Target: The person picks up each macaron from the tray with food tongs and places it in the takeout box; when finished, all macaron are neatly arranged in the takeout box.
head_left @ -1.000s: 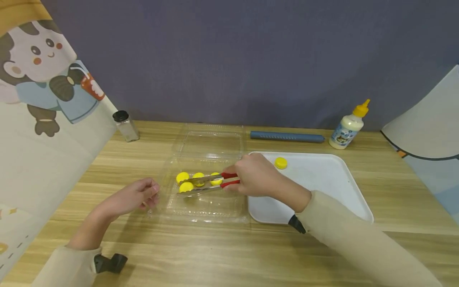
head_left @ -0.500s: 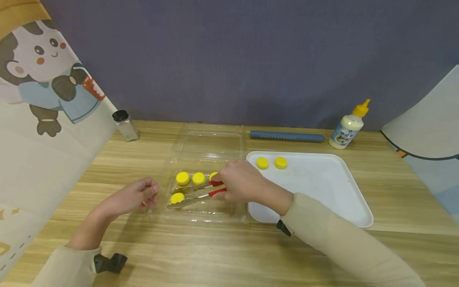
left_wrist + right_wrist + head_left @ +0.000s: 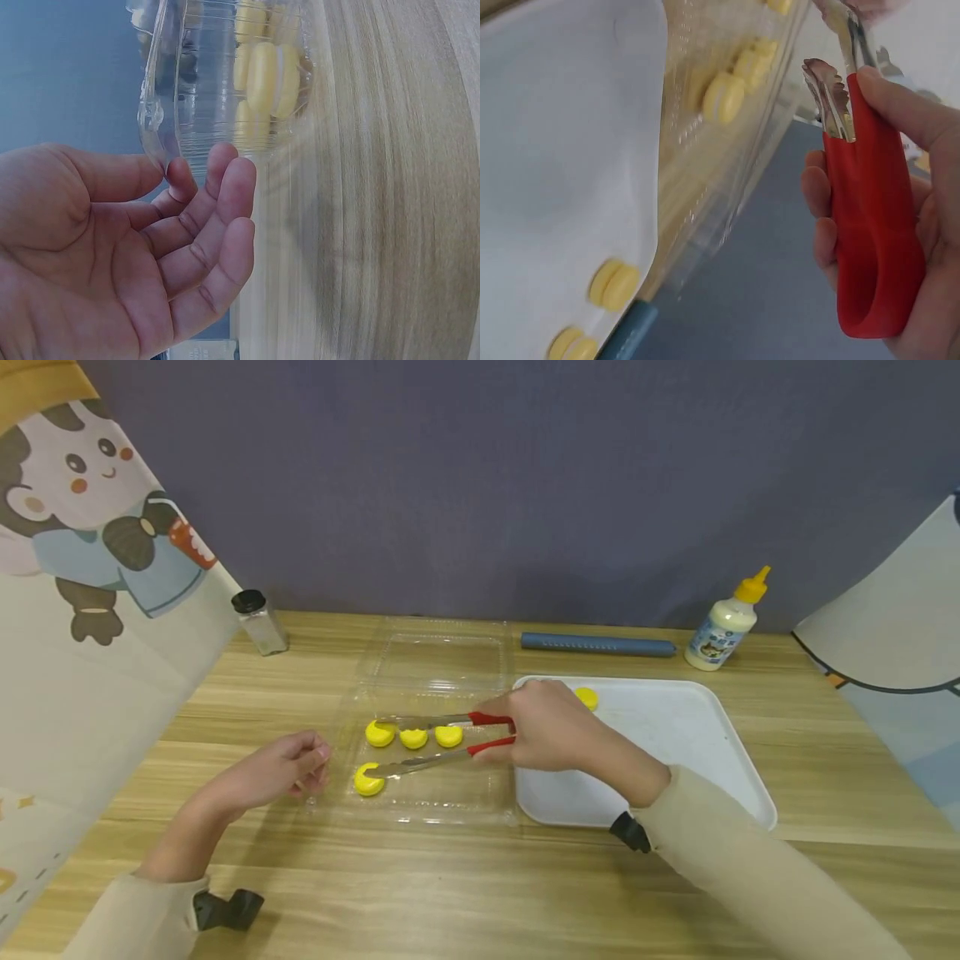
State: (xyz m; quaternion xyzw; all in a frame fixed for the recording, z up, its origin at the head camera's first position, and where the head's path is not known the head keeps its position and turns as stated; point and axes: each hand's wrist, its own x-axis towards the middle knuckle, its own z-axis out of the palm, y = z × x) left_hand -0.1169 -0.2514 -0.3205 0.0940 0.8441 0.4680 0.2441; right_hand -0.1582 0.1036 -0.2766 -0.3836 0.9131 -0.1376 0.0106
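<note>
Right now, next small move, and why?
I'd probably have the right hand lift the tongs clear and toward the tray: their arms stand apart with nothing pinched between them, four yellow macarons sit in the clear container, and the right wrist view shows two more on the tray.

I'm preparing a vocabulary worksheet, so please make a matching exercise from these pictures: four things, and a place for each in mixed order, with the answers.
Things
1. Red-handled metal tongs
2. Clear hinged plastic container
3. Small clear jar with a black lid
4. Whitish plastic bottle with a yellow nozzle

Places
A. Back left of the wood-grain table
B. Just past the right end of the long blue bar
C. In the right hand
D. Directly left of the white rectangular tray

Pairs: 1-C, 2-D, 3-A, 4-B
</note>
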